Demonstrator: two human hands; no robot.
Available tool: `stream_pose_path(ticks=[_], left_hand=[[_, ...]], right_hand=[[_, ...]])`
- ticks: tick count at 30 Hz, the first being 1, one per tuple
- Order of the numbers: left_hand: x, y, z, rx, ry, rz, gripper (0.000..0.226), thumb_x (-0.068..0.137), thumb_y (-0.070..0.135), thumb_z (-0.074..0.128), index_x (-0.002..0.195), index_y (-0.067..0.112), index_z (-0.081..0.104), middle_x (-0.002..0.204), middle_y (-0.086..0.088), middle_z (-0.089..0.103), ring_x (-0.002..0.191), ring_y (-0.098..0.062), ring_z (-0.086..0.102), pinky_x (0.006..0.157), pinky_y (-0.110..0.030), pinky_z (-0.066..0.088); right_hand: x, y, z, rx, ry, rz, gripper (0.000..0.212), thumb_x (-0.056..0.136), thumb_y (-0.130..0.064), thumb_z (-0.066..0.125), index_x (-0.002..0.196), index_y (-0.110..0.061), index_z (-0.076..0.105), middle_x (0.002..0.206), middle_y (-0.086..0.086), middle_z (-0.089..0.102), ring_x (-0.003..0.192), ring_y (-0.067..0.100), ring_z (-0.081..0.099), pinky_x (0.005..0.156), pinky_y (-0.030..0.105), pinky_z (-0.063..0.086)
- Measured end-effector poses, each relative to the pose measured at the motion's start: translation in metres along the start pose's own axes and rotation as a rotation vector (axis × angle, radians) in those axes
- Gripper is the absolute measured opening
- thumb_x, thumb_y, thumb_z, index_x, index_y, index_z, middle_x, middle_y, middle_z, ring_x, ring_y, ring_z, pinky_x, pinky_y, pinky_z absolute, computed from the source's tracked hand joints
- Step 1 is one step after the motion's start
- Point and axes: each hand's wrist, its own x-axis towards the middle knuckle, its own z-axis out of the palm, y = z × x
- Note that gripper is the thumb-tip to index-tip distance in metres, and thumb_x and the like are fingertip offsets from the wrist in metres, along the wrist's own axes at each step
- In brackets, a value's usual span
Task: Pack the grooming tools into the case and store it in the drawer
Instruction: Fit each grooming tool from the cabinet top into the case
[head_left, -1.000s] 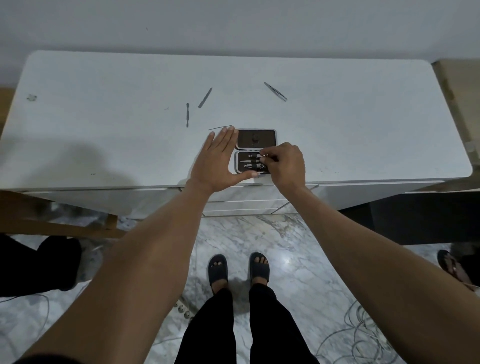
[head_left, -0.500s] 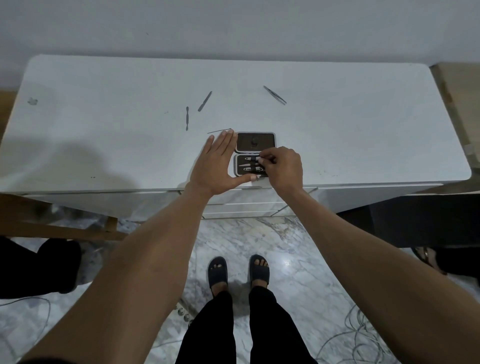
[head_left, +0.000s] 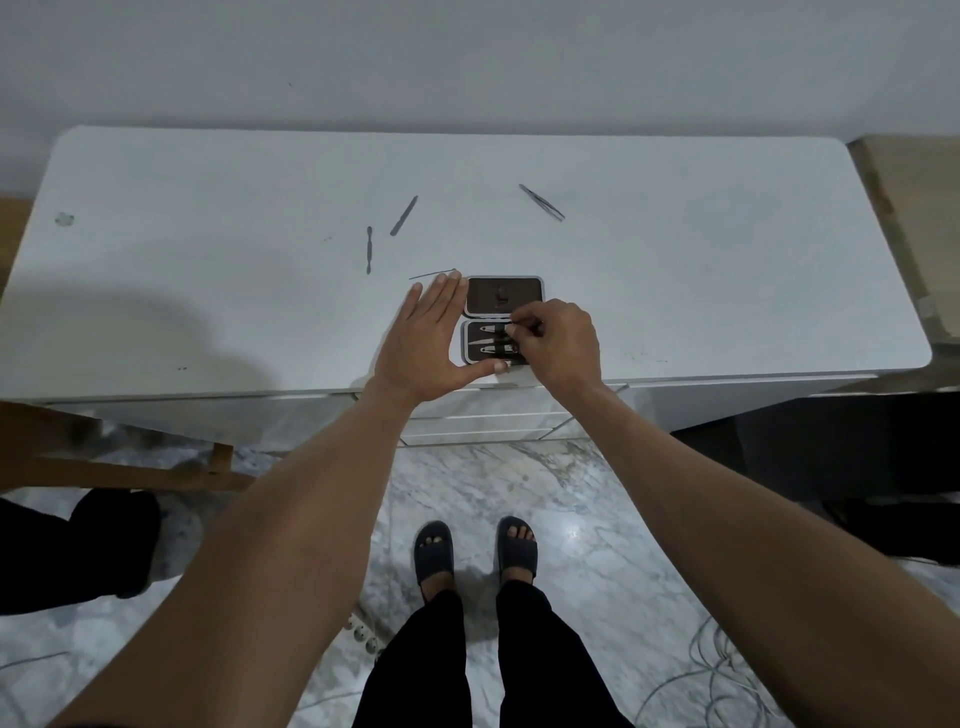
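A small dark case lies open near the front edge of the white desk, its lid folded back. Several metal tools sit under the strap in its lower half. My left hand lies flat against the case's left side, fingers apart, thumb along its front edge. My right hand pinches a small metal tool at the upper right of the lower half. Loose on the desk are tweezers, a nail file, a double-ended pusher and a thin pick.
Drawer fronts sit below the desk's front edge, under the case. A wooden frame stands at the left on the marble floor, cables lie at the lower right, and a cardboard box is beside the desk's right end.
My right hand has kept working the small tool into the case's lower half, shifting slightly. My left hand stays against the case. The loose tools have not moved.
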Motion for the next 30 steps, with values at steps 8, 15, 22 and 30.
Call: stream_pose_path(ticks=[8, 15, 22, 30], left_hand=[[0.001, 0.000, 0.001, 0.006, 0.020, 0.000, 0.119, 0.083, 0.090, 0.041, 0.163, 0.004, 0.024, 0.172, -0.011, 0.023, 0.161, -0.023, 0.017, 0.132, -0.048, 0.013], [0.003, -0.003, 0.004, -0.012, 0.052, 0.001, 0.119, 0.082, 0.088, 0.050, 0.162, 0.003, 0.027, 0.171, -0.011, 0.027, 0.160, -0.023, 0.020, 0.131, -0.048, 0.015], [0.005, 0.000, -0.002, 0.024, -0.039, -0.028, 0.124, 0.081, 0.094, 0.040, 0.164, 0.004, 0.019, 0.173, -0.009, 0.018, 0.162, -0.019, 0.011, 0.132, -0.046, 0.009], [0.008, -0.001, 0.000, 0.011, -0.061, -0.040, 0.128, 0.078, 0.092, 0.046, 0.164, 0.002, 0.017, 0.173, -0.012, 0.018, 0.162, -0.022, 0.010, 0.132, -0.048, 0.009]], right_hand=[[0.039, -0.019, -0.014, 0.025, 0.054, -0.046, 0.016, 0.086, -0.029, 0.068, 0.099, -0.022, 0.076, 0.092, -0.003, 0.075, 0.079, 0.010, 0.063, 0.074, 0.027, 0.053], [0.093, -0.041, 0.004, 0.126, 0.055, -0.102, 0.016, 0.086, -0.032, 0.068, 0.098, -0.023, 0.075, 0.093, -0.007, 0.074, 0.082, 0.008, 0.064, 0.079, 0.027, 0.053], [0.142, -0.058, 0.037, 0.155, 0.007, -0.139, 0.018, 0.087, -0.029, 0.069, 0.101, -0.020, 0.076, 0.097, -0.004, 0.075, 0.079, 0.005, 0.060, 0.081, 0.023, 0.051], [0.179, -0.079, 0.072, 0.185, -0.070, -0.176, 0.019, 0.085, -0.027, 0.069, 0.103, -0.026, 0.076, 0.098, -0.005, 0.074, 0.091, 0.012, 0.066, 0.086, 0.027, 0.052]])
